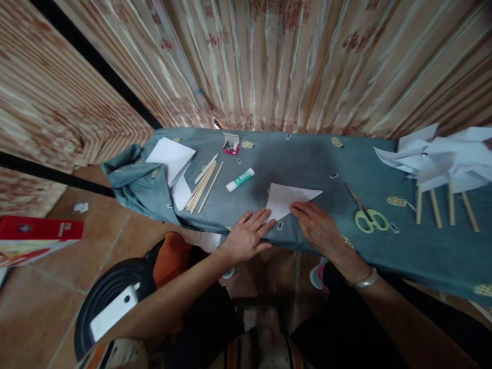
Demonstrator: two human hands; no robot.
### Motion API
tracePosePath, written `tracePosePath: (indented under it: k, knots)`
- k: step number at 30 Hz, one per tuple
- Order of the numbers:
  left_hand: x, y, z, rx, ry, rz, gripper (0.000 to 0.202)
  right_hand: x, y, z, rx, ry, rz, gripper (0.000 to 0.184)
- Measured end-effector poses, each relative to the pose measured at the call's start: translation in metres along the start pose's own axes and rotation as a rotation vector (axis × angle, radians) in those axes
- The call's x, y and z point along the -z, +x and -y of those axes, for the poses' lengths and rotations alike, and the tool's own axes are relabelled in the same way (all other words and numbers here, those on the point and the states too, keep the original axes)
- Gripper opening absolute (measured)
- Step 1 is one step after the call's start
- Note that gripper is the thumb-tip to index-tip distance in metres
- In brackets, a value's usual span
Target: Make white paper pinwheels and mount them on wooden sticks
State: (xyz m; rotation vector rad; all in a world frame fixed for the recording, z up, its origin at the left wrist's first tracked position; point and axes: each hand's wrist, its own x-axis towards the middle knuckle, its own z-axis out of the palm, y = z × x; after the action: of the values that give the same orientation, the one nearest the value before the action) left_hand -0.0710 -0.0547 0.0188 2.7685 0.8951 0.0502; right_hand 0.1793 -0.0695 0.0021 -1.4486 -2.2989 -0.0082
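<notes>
A white sheet of paper folded into a triangle (286,198) lies on the teal-covered table (300,159) near its front edge. My left hand (246,236) rests flat beside the paper's lower left corner, fingers stretched out and touching its edge. My right hand (317,225) lies flat on the paper's lower right edge, fingers extended and pressing on it. Neither hand grips anything.
Left of the paper lie a glue stick (240,180), several wooden sticks (203,187), a stack of white sheets (171,159) and a small red box (231,144). Green-handled scissors (367,216) lie to the right; finished white paper pinwheels on sticks (442,164) sit at the far right.
</notes>
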Motion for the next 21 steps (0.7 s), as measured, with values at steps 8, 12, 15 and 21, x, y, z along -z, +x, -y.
tracePosePath:
  k: [8,12,15,21]
  knots:
    - [0.002,-0.055,-0.009,0.089,-0.021,-0.051,0.058,0.000,-0.003,0.000,0.002,0.028,-0.001,0.042]
    - [0.004,-0.072,-0.022,0.181,-0.226,-0.146,0.044,-0.004,-0.008,0.001,0.009,0.059,-0.016,0.041]
    - [0.001,-0.070,-0.036,0.351,-0.539,-0.161,0.038,-0.003,-0.009,0.000,0.012,0.071,-0.057,0.039]
    - [-0.015,-0.049,-0.059,0.512,-1.049,-0.161,0.031,0.006,0.004,-0.025,-0.243,-0.015,-0.151,0.048]
